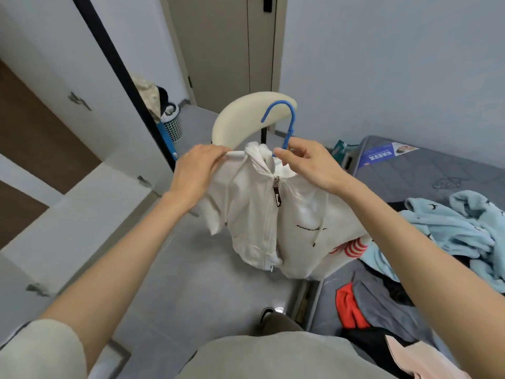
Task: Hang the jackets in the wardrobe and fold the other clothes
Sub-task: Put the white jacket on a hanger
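Note:
A white zip-up hooded jacket (262,214) hangs in the air in front of me on a blue plastic hanger (289,119), whose hook rises above the collar. My right hand (308,165) pinches the hanger's neck just below the hook. My left hand (196,170) grips the jacket's left shoulder. The zipper is closed and its dark pull hangs at the chest. More clothes lie on the bed at the right: a light blue fleece garment (459,231), a red piece (349,307), dark items and a pink one (418,359).
A chair with a cream curved backrest (240,119) stands behind the jacket. White wardrobe doors (68,187) line the left side. A laundry basket (172,124) sits by the far door. The grey mattress (426,176) fills the right; grey floor lies between.

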### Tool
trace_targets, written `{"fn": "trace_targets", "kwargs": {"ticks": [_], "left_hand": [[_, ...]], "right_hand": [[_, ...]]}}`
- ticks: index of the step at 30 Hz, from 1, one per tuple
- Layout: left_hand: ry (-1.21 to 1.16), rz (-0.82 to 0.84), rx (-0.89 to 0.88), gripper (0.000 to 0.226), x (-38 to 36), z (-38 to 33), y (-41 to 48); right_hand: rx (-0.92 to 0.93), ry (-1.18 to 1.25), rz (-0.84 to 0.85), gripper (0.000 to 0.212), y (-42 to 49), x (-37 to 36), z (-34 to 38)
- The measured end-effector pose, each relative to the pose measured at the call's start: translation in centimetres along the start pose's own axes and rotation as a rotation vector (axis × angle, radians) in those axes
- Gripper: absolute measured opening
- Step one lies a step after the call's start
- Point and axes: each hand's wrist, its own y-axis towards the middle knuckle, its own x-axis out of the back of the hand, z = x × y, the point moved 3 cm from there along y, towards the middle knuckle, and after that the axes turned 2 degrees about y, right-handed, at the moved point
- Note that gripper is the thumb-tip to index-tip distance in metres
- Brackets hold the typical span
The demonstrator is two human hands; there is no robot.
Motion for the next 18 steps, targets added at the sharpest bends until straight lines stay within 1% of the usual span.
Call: {"fn": "trace_targets", "kwargs": {"ticks": [2, 4, 7, 10, 13, 16, 18], "left_hand": [[0.029, -0.028, -0.043, 0.026, 2.0, 1.6, -1.7], [0.072, -0.023, -0.075, 0.030, 3.7, 3.4, -3.4], [0.159, 0.027, -0.025, 0.022, 5.5, 6.6, -6.1], [0.214, -0.026, 0.075, 0.020, 7.9, 9.6, -8.9], [0.301, -0.159, 0.204, 0.020, 12.2, 12.9, -12.0], [0.368, -0.182, 0.383, 0.022, 15.6, 16.2, -15.5], [0.323, -0.136, 0.497, 0.022, 16.3, 17.8, -17.3]], "right_hand": [[0.018, -0.002, 0.027, 0.032, 0.4, -1.5, 1.7], [0.035, -0.023, 0.049, 0.028, 0.8, -3.2, 3.3], [0.066, -0.071, 0.087, 0.028, 1.3, -6.0, 5.6], [0.074, -0.142, 0.110, 0.035, 1.8, -8.9, 7.6], [0.039, -0.208, 0.070, 0.035, 2.5, -10.2, 9.0], [0.009, -0.054, 0.061, 0.030, 3.4, -11.5, 10.4], [0.062, 0.002, 0.082, 0.031, 3.8, -13.6, 12.4]]}}
